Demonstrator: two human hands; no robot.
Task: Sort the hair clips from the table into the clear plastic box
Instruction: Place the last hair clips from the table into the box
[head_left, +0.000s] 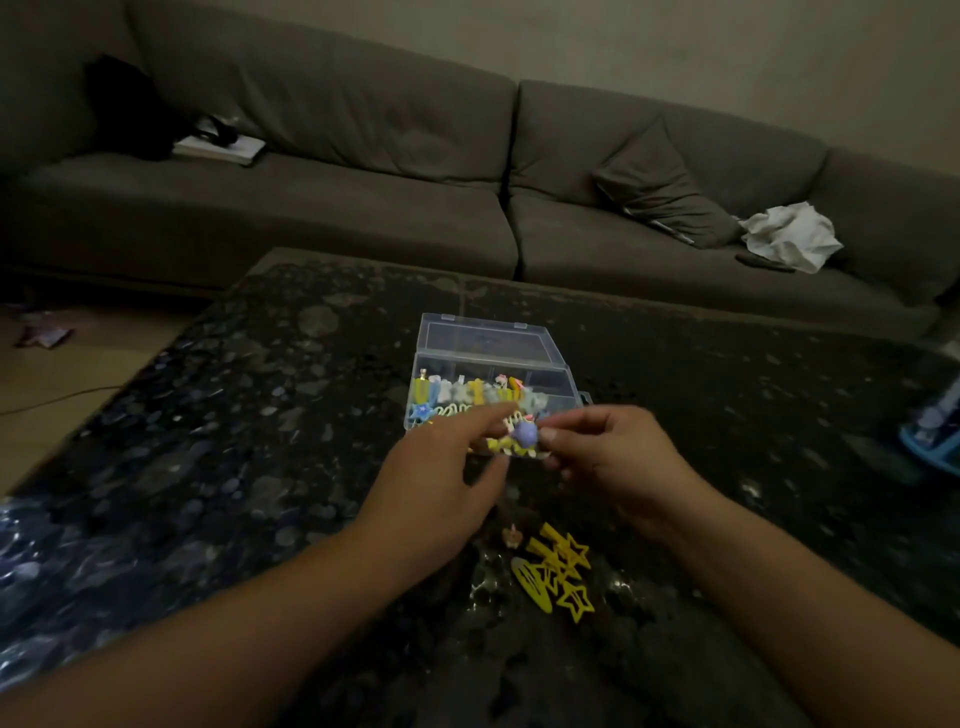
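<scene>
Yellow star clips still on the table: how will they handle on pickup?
The yellow star clips look thin and flat, so probably light and stiff. Lying flush on the glossy table, they may slide before a grip catches an edge. They overlap in a pile, so lifting one could drag another.

A clear plastic box (493, 374) sat open on a dark speckled table (260, 415), with many bright hair clips inside. The right hand (608, 457) pinched a clip with a purple ball (524, 435) just over the box's near edge. The left hand (441, 467) reached in beside it, fingers mostly straight. Yellow star clips (561, 571) lay on the table near the person. Behind was a grey sofa (363, 156) with a white cloth (789, 234) on it.
</scene>
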